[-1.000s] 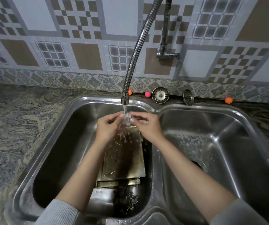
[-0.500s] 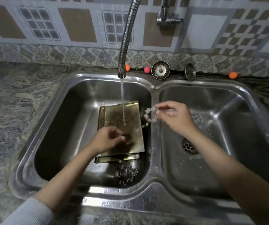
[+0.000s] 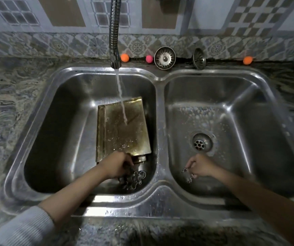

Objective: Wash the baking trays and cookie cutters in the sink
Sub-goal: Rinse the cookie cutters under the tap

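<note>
Marbled stone worktop on the left, patterned tile wall behind. Double steel sink set into it.

Left basin: baking trays stacked flat on the basin floor, right of centre, brownish and wet. Flexible tap hose hangs over the far rim – water stream lands on the top tray. Left hand reaches in at the near edge of the trays, fingers curled down into a pile of cookie cutters in the near right corner of that basin. Grip is probably on one cutter, but the pile is dark and blurred, so cannot tell which. Light sleeve on the left forearm, near left corner.

Far worktop strip, behind the divider: orange ball, pink ball, then two sink strainers – the right one tilted on edge – and another orange ball further right.

Right basin: open drain near the middle, soap suds on the floor around it. Right hand low in the near part of the basin, thumb and fingers pinching a thin wire-like cookie cutter that hangs left of the hand, just above or on the basin floor.
</note>
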A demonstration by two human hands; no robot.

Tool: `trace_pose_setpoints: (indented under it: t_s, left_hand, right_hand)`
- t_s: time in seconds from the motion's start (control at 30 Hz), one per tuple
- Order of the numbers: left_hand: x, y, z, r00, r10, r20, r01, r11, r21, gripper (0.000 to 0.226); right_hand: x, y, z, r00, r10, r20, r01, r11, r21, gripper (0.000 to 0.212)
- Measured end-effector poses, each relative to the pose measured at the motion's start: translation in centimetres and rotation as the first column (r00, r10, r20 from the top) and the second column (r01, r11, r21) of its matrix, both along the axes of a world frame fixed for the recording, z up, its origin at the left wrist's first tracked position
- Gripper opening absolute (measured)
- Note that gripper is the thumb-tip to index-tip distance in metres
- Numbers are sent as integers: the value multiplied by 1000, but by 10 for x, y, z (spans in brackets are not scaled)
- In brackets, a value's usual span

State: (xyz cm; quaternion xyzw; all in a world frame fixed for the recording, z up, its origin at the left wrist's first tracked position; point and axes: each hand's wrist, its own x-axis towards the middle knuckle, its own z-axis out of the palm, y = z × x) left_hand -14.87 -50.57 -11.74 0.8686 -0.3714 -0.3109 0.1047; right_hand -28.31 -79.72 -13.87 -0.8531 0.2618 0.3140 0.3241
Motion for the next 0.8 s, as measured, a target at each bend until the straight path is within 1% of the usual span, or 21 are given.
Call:
trace_pose_setpoints:
  t_s: [0.07,0.13,0.17,0.2,0.23,0.27,0.3,0.33,0.37,0.4,0.43,0.5,0.57,0.6,0.7,0.73,0.8]
  left_hand:
    - [4,3,-2,997,64,-37,-66,997,-34,25]
    - [10,6,2,987,141,-77,-148,984,-97,23]
    - [12,7,7,976,191,-109,-205,968,-143,21]
    - [15,7,12,957,245,-157,-275,940,-203,20]
    - [18,7,19,925,308,-222,-362,894,-265,18]
    - [21,6,27,877,374,-301,-462,828,-319,16]
    - [24,4,36,817,433,-380,-561,750,-351,15]
    - [27,1,44,759,476,-445,-639,673,-371,14]
    - [30,-2,52,711,507,-487,-696,606,-385,13]
    - [33,-6,59,681,530,-505,-730,553,-402,10]
    - [37,-10,66,663,547,-510,-748,514,-420,6]
    - [43,-19,77,639,571,-516,-769,468,-434,4]
    - [51,-25,85,604,596,-530,-797,435,-419,13]
    - [55,-26,88,583,607,-541,-812,414,-411,18]
    - [63,-28,97,530,613,-585,-846,342,-408,24]
    - [66,-28,99,520,608,-599,-852,329,-407,24]
    - [69,-29,101,498,588,-637,-866,304,-397,22]
  right_hand:
    - [3,-2,0,997,73,2,-73,995,-64,22]
    - [9,-5,9,990,134,41,-125,978,-169,13]
    - [12,-4,16,986,116,122,-90,976,-198,9]
    - [14,-2,25,969,60,241,-12,981,-194,11]
    - [17,2,35,918,-4,396,71,985,-155,14]
    - [19,10,48,830,-64,554,132,988,-84,15]
    - [22,19,62,726,-112,679,150,989,4,16]
    - [25,31,75,640,-143,755,124,989,82,17]
    - [29,42,86,584,-147,798,65,989,134,19]
    - [34,52,93,551,-134,824,-6,986,164,21]
    - [41,62,97,541,-114,833,-73,981,181,25]
    - [57,77,102,563,-88,822,-174,960,222,39]
    - [76,86,103,567,-79,820,-200,952,231,52]
    - [86,89,103,564,-98,820,-188,952,242,54]
    - [110,91,103,541,-197,817,-118,945,306,44]
    - [117,91,103,521,-194,831,-104,952,287,40]
    - [127,88,104,478,-125,869,-81,979,186,34]
